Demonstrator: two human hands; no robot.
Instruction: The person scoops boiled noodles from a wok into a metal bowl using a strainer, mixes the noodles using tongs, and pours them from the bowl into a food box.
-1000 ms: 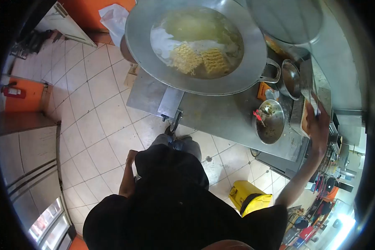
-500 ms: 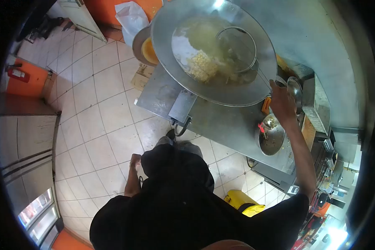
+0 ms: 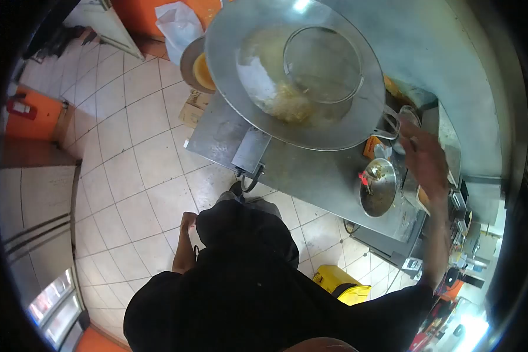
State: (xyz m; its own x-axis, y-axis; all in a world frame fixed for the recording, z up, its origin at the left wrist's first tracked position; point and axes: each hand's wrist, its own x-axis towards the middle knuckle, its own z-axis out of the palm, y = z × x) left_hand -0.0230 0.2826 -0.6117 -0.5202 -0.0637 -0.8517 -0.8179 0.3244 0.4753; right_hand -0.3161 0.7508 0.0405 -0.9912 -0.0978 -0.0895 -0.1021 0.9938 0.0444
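A large metal wok [image 3: 226, 64] holds yellowish oil with a clump of pale golden food [image 3: 290, 104] in it. Over the oil lies the round mesh of a wire skimmer [image 3: 322, 61], partly covering the food. My right hand [image 3: 425, 155] is closed around the skimmer's handle, beyond the wok's right rim near its loop handle [image 3: 388, 124]. Low at my side hangs my left hand [image 3: 188, 222], away from the wok. Its fingers look curled, and I cannot see whether anything is in them.
A metal bowl [image 3: 376, 202] with food bits and a red-handled utensil stands on the steel counter [image 3: 311, 173]. Left of the wok are a pan of orange liquid [image 3: 202, 73] and a white plastic bag [image 3: 179, 29]. A yellow bin [image 3: 340, 284] stands on the tiled floor.
My right hand has moved right and slightly down, drawing back from the wok. The skimmer's mesh has shifted left and now overlaps the food clump.
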